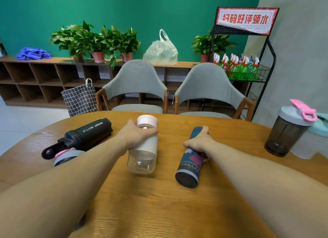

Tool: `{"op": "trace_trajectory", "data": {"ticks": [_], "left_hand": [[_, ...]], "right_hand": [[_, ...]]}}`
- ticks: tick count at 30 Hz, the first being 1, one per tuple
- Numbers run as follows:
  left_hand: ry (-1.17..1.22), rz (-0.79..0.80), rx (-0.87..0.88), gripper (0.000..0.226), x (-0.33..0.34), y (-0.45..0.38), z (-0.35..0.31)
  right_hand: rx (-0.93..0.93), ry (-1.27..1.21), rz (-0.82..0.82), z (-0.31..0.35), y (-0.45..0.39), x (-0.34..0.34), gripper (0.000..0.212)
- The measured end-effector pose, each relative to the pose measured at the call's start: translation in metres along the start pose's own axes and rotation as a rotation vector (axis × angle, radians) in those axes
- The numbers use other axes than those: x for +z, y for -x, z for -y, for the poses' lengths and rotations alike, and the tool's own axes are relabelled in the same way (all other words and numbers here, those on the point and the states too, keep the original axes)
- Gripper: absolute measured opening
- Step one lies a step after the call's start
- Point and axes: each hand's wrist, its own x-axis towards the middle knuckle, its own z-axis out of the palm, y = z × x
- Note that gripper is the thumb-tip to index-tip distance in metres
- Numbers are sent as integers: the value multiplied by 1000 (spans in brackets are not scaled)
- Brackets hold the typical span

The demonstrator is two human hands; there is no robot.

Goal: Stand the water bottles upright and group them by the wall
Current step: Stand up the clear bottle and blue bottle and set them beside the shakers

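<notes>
- The wooden bench fills the lower part of the view, with two grey chairs pushed up to its far edge and a grey wall along its right side.
- A smoky shaker bottle with a grey lid and pink flip cap stands upright at the right edge of the bench, close to the wall; a pale container with a mint-green lid sits just behind it, partly cut off by the frame.
- A black sport bottle lies on its side at the left of the bench, its open cap pointing toward the near left.
- A clear bottle with a pale pink lid and a white sleeve sits in the middle, tilted with its lid pointing away; the left hand is wrapped around its upper body.
- A dark blue patterned bottle lies on the bench to the right of centre, base toward the camera; the right hand is closed around its middle.
- A small grey bottle with a pink-trimmed lid lies beside the black one's cap, mostly hidden by the left forearm.
</notes>
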Motion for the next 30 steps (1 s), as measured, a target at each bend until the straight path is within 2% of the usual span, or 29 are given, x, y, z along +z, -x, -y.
{"op": "trace_trajectory", "data": {"ticks": [3, 7, 8, 12, 18, 23, 30], "left_hand": [[21, 10, 32, 75, 14, 7, -12], [100, 45, 115, 80, 45, 25, -45], [110, 51, 129, 79, 49, 28, -49], [148, 68, 219, 57, 67, 37, -65], [175, 56, 334, 80, 127, 67, -101], [216, 71, 401, 76, 185, 87, -128], [177, 125, 523, 73, 260, 110, -167]], "right_hand": [[-111, -176, -21, -10, 7, -13, 118], [-229, -328, -65, -37, 25, -55, 129], [-244, -346, -58, -40, 27, -58, 128], [-290, -393, -79, -54, 36, -76, 90], [-391, -486, -165, -109, 52, -125, 101], [-401, -417, -268, -157, 58, -168, 83], [-379, -478, -352, -229, 58, -221, 89]]}}
